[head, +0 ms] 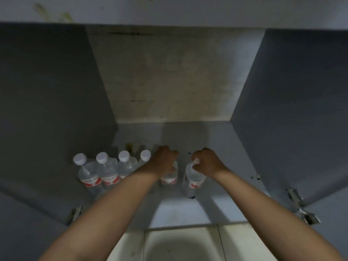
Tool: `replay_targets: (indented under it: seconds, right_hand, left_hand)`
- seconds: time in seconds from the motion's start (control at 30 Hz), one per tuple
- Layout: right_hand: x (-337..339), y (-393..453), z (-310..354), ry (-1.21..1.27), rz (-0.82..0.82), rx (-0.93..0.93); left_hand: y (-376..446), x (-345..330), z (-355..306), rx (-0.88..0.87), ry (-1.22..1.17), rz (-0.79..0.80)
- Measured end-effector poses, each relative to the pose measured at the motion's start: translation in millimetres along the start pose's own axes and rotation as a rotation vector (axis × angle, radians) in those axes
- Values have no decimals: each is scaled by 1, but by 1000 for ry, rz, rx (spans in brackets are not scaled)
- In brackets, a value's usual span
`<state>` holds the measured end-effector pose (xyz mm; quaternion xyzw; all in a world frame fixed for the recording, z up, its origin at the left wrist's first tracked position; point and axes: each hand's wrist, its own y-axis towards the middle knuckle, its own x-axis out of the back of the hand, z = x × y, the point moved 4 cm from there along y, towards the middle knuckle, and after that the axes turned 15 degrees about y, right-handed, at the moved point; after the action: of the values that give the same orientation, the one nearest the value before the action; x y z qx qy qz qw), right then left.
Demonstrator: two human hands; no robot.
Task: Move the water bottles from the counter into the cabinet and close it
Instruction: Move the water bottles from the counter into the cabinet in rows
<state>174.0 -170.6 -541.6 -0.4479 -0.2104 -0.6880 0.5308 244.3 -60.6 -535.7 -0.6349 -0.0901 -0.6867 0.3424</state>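
Observation:
Inside the open grey cabinet [188, 136], several clear water bottles [105, 172] with white caps and red labels stand in a row at the left of the shelf. My left hand [164, 157] grips the top of another bottle [169, 178] standing just right of that row. My right hand [207, 161] holds one more bottle [193, 178] by its neck and cap; this bottle leans slightly, its base near the shelf floor. Both forearms reach in from the bottom of the head view.
The cabinet doors swing wide open at the left [37, 110] and right [301, 110], with metal hinges [295, 196] at the lower corners. The shelf's right half [226, 147] is bare. A pale tiled floor [180, 245] lies below the cabinet's front edge.

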Motion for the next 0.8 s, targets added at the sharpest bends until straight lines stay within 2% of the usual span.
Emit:
replay_targets:
  seconds: [0.43,0.8]
  right_hand:
    - [-7,35,20,194,-63,-23]
    - [-10,31,17,223,-130,-49]
  left_hand:
    - [25,5,12,49,-18,-20]
    - [31,2,15,9,-50,81]
